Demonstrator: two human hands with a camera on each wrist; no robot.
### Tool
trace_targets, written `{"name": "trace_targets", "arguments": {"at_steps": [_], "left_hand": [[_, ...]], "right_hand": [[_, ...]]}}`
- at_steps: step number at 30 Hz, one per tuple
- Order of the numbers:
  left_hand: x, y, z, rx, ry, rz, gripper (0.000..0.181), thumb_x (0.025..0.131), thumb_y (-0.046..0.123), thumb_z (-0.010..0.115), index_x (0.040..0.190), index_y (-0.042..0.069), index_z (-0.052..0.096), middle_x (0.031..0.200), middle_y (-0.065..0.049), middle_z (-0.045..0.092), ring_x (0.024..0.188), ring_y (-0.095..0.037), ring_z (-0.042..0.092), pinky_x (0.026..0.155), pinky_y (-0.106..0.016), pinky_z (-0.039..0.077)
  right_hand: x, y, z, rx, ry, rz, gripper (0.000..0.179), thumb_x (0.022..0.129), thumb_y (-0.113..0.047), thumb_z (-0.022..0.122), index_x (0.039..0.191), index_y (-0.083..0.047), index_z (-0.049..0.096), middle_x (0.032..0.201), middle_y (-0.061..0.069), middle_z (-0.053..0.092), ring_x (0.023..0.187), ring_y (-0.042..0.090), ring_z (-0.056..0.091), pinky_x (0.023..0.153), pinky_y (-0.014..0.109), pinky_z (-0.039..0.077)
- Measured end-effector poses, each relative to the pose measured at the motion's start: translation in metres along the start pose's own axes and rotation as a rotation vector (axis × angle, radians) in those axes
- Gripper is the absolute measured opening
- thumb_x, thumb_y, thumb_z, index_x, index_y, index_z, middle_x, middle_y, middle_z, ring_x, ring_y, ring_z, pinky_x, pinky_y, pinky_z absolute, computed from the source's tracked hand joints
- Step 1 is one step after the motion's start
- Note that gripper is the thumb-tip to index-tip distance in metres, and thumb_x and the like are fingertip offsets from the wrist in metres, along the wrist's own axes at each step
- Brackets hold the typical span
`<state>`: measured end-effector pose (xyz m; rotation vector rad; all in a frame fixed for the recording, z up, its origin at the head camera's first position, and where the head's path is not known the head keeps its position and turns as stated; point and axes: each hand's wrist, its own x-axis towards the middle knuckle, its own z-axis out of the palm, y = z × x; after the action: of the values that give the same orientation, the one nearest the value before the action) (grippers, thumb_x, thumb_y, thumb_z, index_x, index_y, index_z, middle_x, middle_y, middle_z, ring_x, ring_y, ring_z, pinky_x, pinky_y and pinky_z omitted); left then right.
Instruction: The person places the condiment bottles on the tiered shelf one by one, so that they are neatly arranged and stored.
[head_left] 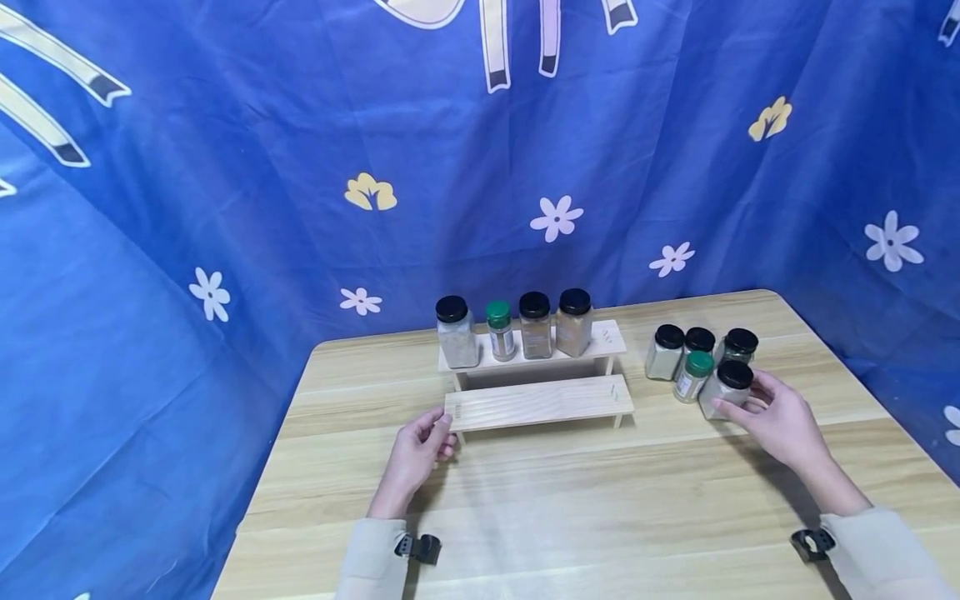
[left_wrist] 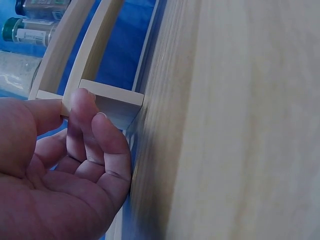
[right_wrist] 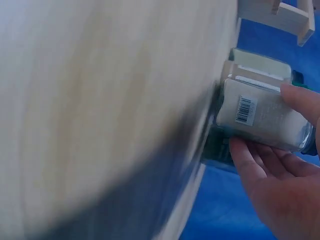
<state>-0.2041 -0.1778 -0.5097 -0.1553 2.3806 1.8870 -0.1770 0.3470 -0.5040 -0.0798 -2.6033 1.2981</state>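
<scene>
A two-step wooden spice rack [head_left: 538, 403] stands on the table. My left hand [head_left: 418, 447] pinches the left end of its lower step, the thumb on the board and the other fingers curled beside the leg [left_wrist: 112, 100]. On the right, my right hand [head_left: 783, 421] grips a clear spice jar [head_left: 724, 395] with a black lid and pale contents. The thumb lies on one side of this jar and the fingers on the other; a barcode label [right_wrist: 246, 110] shows in the right wrist view. Right beside it stands a small green-lidded jar [head_left: 692, 379].
Along the upper step stand a pale jar [head_left: 457, 340], a green-lidded jar [head_left: 501, 337] and two brown-filled jars [head_left: 536, 333]. Behind the gripped jar are several black-lidded jars [head_left: 664, 354]. A blue patterned curtain [head_left: 450, 167] hangs behind the wooden table [head_left: 570, 508].
</scene>
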Motion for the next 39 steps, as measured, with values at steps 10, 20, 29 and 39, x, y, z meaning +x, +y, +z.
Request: {"name": "trace_targets", "arguments": {"at_steps": [10, 20, 29, 39], "left_hand": [[0.001, 0.003, -0.004, 0.011, -0.004, 0.004, 0.05, 0.108, 0.02, 0.06, 0.149, -0.009, 0.05, 0.092, -0.019, 0.073, 0.069, -0.011, 0.066, 0.066, -0.021, 0.061], [0.0, 0.004, -0.005, 0.014, 0.004, -0.001, 0.05, 0.109, 0.021, 0.059, 0.149, -0.008, 0.05, 0.092, -0.018, 0.074, 0.07, -0.011, 0.066, 0.067, -0.021, 0.061], [-0.003, 0.003, 0.0, 0.033, -0.002, 0.008, 0.051, 0.109, 0.019, 0.059, 0.15, -0.01, 0.048, 0.093, -0.021, 0.074, 0.071, -0.013, 0.067, 0.067, -0.021, 0.062], [-0.005, 0.004, 0.001, 0.041, 0.001, 0.028, 0.052, 0.109, 0.02, 0.059, 0.148, -0.013, 0.049, 0.091, -0.019, 0.074, 0.069, -0.011, 0.066, 0.065, -0.022, 0.061]], "right_hand": [[0.002, -0.037, -0.017, 0.067, 0.097, -0.017, 0.06, 0.089, -0.02, 0.086, 0.135, 0.009, 0.059, 0.107, -0.017, 0.066, 0.093, -0.024, 0.055, 0.079, 0.001, 0.054], [0.022, -0.083, -0.022, 0.088, 0.127, -0.072, 0.051, 0.087, -0.023, 0.088, 0.127, -0.001, 0.065, 0.097, -0.037, 0.06, 0.092, -0.02, 0.06, 0.08, 0.0, 0.053], [0.045, -0.12, 0.001, 0.108, 0.091, -0.119, 0.053, 0.088, -0.026, 0.088, 0.131, -0.004, 0.067, 0.099, -0.03, 0.064, 0.091, -0.017, 0.064, 0.079, 0.002, 0.054], [0.067, -0.143, 0.035, 0.127, -0.003, -0.181, 0.053, 0.089, -0.023, 0.087, 0.132, 0.0, 0.066, 0.118, 0.024, 0.075, 0.089, -0.015, 0.064, 0.079, 0.003, 0.055]]}}
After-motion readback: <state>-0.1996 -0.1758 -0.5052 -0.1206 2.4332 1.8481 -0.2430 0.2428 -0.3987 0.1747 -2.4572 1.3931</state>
